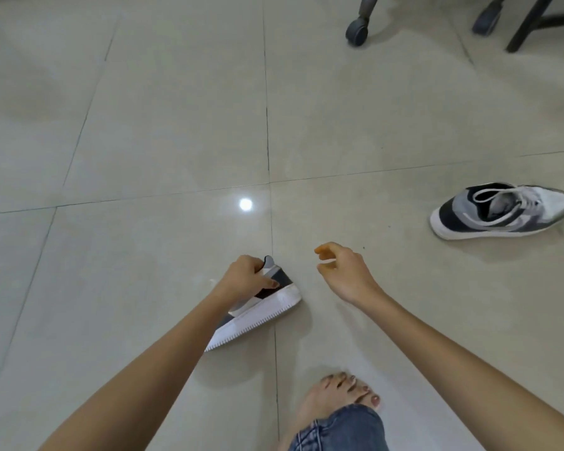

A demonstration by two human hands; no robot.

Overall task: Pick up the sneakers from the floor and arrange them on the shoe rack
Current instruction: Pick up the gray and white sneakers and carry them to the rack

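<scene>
A grey, black and white sneaker point(261, 310) is tilted with its heel raised off the tiled floor point(144, 157), low in the middle of the head view. My left hand point(246, 278) grips it at the collar near the heel. My right hand point(341, 271) hovers just to the right of it, fingers loosely curled and apart, holding nothing. The matching second sneaker point(498, 211) lies on its sole on the floor at the right, well apart from both hands. No shoe rack is in view.
A chair castor point(357, 32) and another dark leg point(485, 19) stand at the top right, beside a black furniture frame point(531, 27). My bare foot point(342, 398) and jeans hem are at the bottom centre. Pale floor tiles stretch left and ahead.
</scene>
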